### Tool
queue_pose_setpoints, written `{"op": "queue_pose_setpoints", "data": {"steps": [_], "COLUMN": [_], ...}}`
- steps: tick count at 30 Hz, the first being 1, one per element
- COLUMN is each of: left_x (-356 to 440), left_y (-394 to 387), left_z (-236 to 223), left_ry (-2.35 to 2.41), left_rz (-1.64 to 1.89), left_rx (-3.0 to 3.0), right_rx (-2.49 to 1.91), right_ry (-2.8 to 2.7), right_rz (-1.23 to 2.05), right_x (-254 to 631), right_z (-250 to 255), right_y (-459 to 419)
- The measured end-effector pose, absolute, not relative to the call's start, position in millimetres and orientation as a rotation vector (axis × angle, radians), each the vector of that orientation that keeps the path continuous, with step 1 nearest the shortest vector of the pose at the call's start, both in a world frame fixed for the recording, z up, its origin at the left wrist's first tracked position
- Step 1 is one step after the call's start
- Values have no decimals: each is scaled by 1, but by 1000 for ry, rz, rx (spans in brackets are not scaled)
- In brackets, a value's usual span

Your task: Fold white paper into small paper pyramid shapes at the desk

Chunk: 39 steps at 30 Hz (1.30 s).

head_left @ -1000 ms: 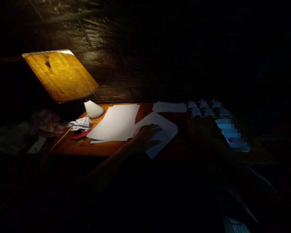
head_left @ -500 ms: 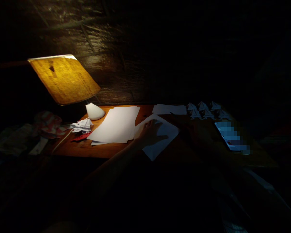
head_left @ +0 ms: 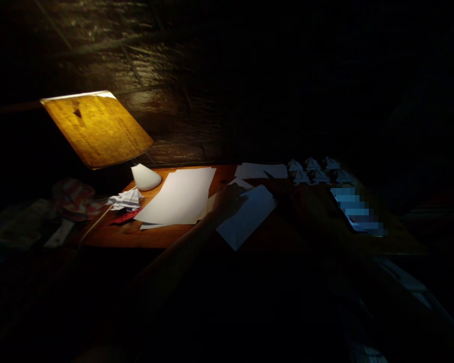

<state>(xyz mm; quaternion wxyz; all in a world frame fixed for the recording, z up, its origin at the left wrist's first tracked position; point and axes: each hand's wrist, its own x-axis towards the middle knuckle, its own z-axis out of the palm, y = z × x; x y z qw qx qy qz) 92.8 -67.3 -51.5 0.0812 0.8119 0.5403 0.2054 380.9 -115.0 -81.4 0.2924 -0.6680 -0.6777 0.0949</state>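
My left hand [head_left: 230, 199] reaches in over a white sheet of paper [head_left: 245, 217] lying at an angle on the table. Its fingers are curled at the sheet's upper left edge and appear to grip it. That sheet now shows as a narrow slanted shape, with a pale corner of paper [head_left: 239, 182] behind the hand. My right hand [head_left: 297, 196] is a dim shape to the right of the sheet. Deep shadow hides its fingers and anything in them.
A lit lamp [head_left: 146, 176] stands left on the wooden table [head_left: 136, 237]. Beside it are flat sheets [head_left: 181, 196], a folded paper piece [head_left: 126, 199] and a red item [head_left: 124, 217]. Several folded paper figures [head_left: 312, 176] and a phone-like glowing device [head_left: 357, 212] lie right.
My left hand has gone from spread flat on the sheet to curled fingers at its edge. The sheet has narrowed from a wide diamond. The view has shifted slightly.
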Motion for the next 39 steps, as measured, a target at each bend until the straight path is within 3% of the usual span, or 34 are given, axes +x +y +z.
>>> {"op": "queue_pose_setpoints", "data": {"steps": [9,25,39], "left_x": [80,91,85], "left_y": [-48,-46,-63], "left_z": [-46,-49,-39], "left_ry": [1707,1412,1185], "left_rz": [799,828,765], "left_rx": [2146,2145,2128], "right_rx": [-1892,-1953,-1991], "right_ry": [-1805,-2184,-2212], "right_rz": [204,57,51], "right_x": [378,371,325], "right_z": [-47,-13,-34], "right_y": [-148,-218,-174]}}
